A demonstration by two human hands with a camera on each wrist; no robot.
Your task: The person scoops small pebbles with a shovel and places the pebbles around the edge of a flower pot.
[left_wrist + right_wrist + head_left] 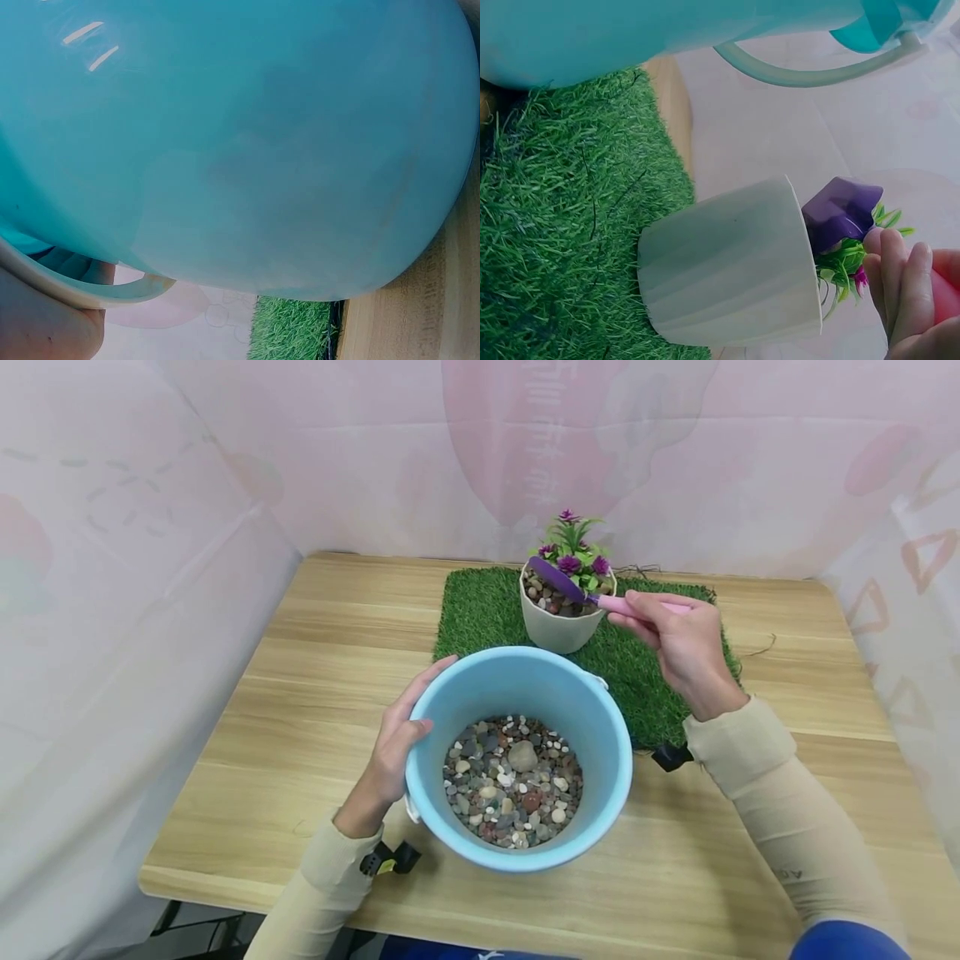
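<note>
My left hand (390,743) grips the left rim of a light blue bucket (621,768), its thumb hooked over the edge. Mixed pebbles (487,793) cover the bucket's floor. In my right hand (686,647) is a small trowel (555,578) with a pink handle and purple blade. That blade is tilted over the mouth of a white flowerpot (558,631), close to its rim in the right wrist view. The pot holds pebbles (538,592) and a plant (573,539) with purple flowers and green leaves. Mostly bucket wall (262,150) fills the left wrist view.
The pot stands on a green artificial grass mat (480,606) at the back of a wooden table (300,718). Behind it hangs a pale printed cloth (360,468). The bucket's handle (802,75) hangs down its side, towards the pot.
</note>
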